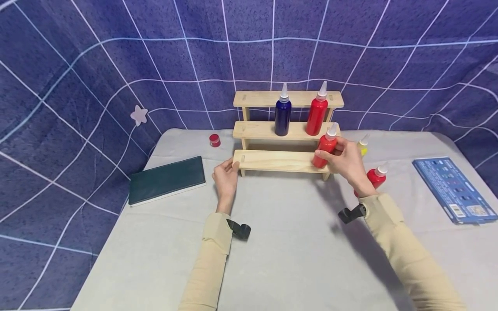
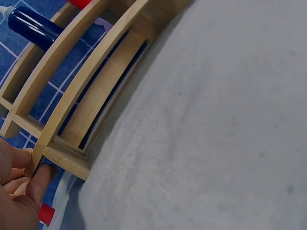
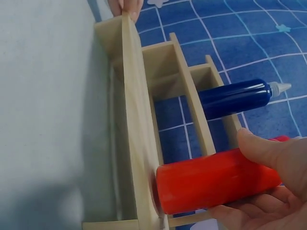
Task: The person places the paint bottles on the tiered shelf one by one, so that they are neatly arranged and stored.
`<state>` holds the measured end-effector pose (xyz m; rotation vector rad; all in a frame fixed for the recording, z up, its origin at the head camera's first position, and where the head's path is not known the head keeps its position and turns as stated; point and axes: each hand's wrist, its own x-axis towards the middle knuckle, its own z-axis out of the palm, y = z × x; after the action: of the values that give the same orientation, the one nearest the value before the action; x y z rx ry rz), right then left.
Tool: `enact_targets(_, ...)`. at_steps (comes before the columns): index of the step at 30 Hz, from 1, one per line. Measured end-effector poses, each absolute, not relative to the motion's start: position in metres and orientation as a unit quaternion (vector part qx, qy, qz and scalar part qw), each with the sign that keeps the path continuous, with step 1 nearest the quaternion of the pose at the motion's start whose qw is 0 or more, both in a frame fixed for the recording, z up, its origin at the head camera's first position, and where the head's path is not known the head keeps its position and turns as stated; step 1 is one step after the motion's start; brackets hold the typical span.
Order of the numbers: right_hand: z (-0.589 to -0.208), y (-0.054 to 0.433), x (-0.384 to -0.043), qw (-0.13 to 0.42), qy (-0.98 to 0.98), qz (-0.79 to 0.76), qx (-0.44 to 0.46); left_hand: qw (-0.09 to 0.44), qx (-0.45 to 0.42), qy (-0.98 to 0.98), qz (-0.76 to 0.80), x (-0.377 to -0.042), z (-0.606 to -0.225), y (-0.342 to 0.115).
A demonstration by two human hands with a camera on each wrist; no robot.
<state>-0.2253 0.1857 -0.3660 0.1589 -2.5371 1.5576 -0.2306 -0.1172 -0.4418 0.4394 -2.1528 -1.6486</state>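
A three-step wooden rack [image 1: 272,161] stands at the back of the table. My left hand [image 1: 226,179] pinches the left end of its lowest step between thumb and fingers, as the left wrist view also shows. My right hand [image 1: 347,162] grips a red squeeze bottle [image 1: 324,152] with a pointed white cap. In the right wrist view the base of this bottle [image 3: 211,184] is right at the lowest step's right end. On the middle step stand a dark blue bottle [image 1: 282,116] and another red bottle [image 1: 317,115], both upright.
Behind my right wrist are a further red bottle [image 1: 376,176] and a yellow one [image 1: 363,147]. A blue printed box [image 1: 455,189] lies at the right. To the left lie a dark green book-like item [image 1: 167,180] and a small red-lidded jar [image 1: 215,140]. A blue curtain [image 1: 194,65] hangs behind.
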Motion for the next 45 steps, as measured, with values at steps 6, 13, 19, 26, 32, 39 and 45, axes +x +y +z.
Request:
enact_targets(6,-0.368,0.186,-0.226,0.073,-0.861,0.502,0.042,0.196,0.16,-0.767,-0.589,-0.231,-0.443,-0.116)
enact_targets(13,-0.369,0.184,-0.228,0.076,-0.861,0.502,0.039,0.198,0.158,-0.763,-0.594,-0.232,-0.443,-0.116)
enact_targets(19,-0.364,0.186,-0.225,0.036,-0.863,0.502,0.038,0.195,0.16,-0.759,-0.6,-0.232,-0.444,-0.116)
enact_targets(26,-0.34,0.199,-0.209,0.021,-0.858,0.51,0.057,0.191,0.162,-0.76,-0.599,-0.232,-0.446,-0.116)
enact_targets(32,-0.314,0.217,-0.191,0.062,-0.856,0.508,0.076,0.197,0.159,-0.754,-0.606,-0.234,-0.444,-0.117)
enact_targets(39,-0.307,0.246,-0.173,0.115,-0.851,0.509,0.062,0.194,0.158,-0.754,-0.607,-0.234,-0.443,-0.117)
enact_targets(45,-0.316,0.274,-0.165,0.113,-0.857,0.501,0.047,0.194,0.158,-0.757,-0.604,-0.233,-0.443,-0.116)
